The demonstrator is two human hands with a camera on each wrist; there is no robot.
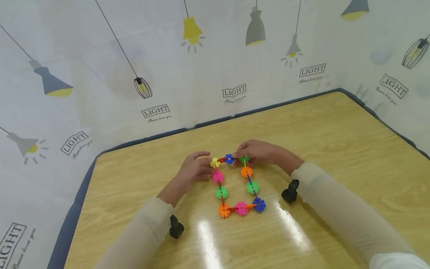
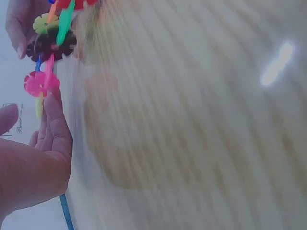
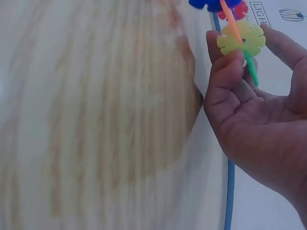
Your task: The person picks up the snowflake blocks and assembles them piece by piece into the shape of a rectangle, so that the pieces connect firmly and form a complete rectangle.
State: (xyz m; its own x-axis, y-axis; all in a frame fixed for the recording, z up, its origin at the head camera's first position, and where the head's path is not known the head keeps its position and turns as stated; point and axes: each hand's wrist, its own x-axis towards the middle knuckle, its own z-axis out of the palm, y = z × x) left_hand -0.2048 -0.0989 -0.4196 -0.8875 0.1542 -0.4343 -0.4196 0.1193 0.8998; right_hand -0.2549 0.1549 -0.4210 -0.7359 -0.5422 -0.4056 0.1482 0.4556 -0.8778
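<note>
A loop of interlocking plastic discs [image 1: 252, 188], notched like flowers, forms a rough rectangle above the wooden table [image 1: 336, 149]. My left hand [image 1: 196, 168] is at its far left corner, beside the yellow disc [image 1: 215, 162]. In the left wrist view, straight fingers [image 2: 55, 120] touch a pink disc [image 2: 36, 84], and the thumb stands away from them. At the far right corner my right hand [image 1: 258, 152] pinches the loop by the blue disc [image 1: 229, 158] and green disc [image 1: 244, 159]. The right wrist view has a yellow disc [image 3: 241, 40] between fingers and thumb.
A white cloth wall [image 1: 201, 74] printed with lamps encloses the table's back and sides. A dark edge strip [image 1: 215, 122] runs along the table's far border. Black devices [image 1: 290, 191] are worn below both wrists, and glare streaks cross the near tabletop.
</note>
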